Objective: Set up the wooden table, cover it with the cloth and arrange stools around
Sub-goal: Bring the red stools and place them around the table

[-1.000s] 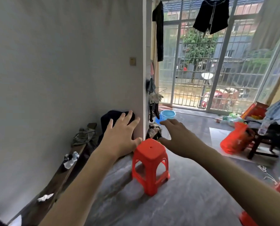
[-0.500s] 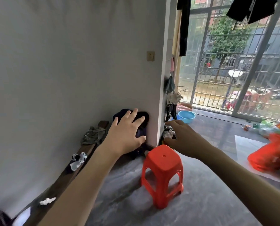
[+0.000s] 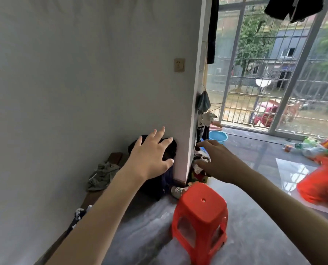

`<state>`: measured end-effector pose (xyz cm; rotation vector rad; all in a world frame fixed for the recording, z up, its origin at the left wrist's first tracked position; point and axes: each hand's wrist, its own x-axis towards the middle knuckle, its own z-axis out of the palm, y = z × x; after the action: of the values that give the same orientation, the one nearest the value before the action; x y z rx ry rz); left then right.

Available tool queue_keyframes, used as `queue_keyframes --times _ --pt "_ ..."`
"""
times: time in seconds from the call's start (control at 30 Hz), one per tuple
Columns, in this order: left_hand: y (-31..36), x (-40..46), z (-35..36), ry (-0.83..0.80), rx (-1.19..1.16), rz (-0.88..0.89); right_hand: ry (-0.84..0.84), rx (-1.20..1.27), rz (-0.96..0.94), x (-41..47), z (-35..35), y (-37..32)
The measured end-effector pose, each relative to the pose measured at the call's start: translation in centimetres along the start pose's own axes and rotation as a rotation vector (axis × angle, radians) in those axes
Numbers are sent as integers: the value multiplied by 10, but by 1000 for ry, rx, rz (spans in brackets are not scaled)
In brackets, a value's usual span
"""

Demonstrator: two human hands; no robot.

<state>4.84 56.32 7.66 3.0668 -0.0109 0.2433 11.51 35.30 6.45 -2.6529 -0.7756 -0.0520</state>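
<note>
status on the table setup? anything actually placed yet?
Done: nothing that shows. No wooden table or cloth is in view.
In hand: nothing held. The left hand and right hand are both open, stretched out above and beyond one red plastic stool standing on the floor near the wall corner; neither touches it.
Left: set up the table, cover it, arrange stools around it.

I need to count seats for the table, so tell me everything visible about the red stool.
The red stool looks like glossy moulded plastic: a squarish rounded seat with a small centre hole, and splayed legs joined by side panels with openings. It stands upright on the grey floor near the wall corner. Neither hand touches it.
</note>
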Motion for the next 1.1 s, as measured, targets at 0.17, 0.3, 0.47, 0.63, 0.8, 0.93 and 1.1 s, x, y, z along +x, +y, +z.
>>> queue_keyframes --times 0.17,0.3,0.47,0.63,0.8,0.93,1.1 --pt "-15 58 24 -96 2 136 -6 47 128 41 16 11" --pt "-15 106 42 -125 -3 231 -1 49 211 62 23 33" --pt "-5 171 67 -167 -8 329 -15 61 335 94 26 80" --pt "6 246 84 -194 -11 405 10 88 413 138 24 132" --pt "15 326 98 -201 -3 417 3 103 437 188 21 179" --pt "21 367 118 -224 -7 427 -1 110 461 218 24 206" --pt "36 415 149 -240 30 528 23 127 510 232 31 226"
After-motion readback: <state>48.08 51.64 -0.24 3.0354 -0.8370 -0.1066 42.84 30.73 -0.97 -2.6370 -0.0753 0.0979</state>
